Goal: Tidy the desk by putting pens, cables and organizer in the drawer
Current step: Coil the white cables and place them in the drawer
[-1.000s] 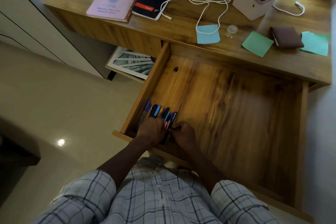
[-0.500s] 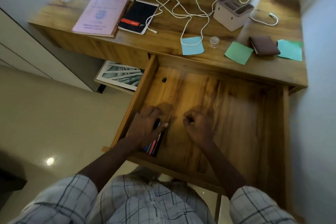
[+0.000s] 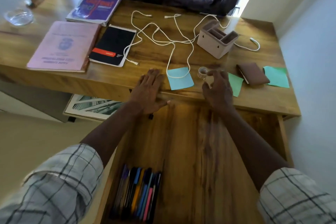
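Several coloured pens lie side by side in the front left corner of the open wooden drawer. White cables sprawl tangled across the desk. A beige organizer with empty compartments stands on the desk, right of the cables. My left hand is open, palm down over the desk's front edge, beside a blue sticky note. My right hand hovers open with fingers spread over the desk edge, close to a small clear tape roll. Neither hand holds anything.
On the desk's left lie a pink booklet, a black notepad and a purple book. A glass stands far left. A brown wallet and green sticky notes lie at right. A wall runs along the right.
Both hands left the pens in the drawer's front corner and moved forward to the desk's front edge, opening out. The camera tilted up toward the desk.
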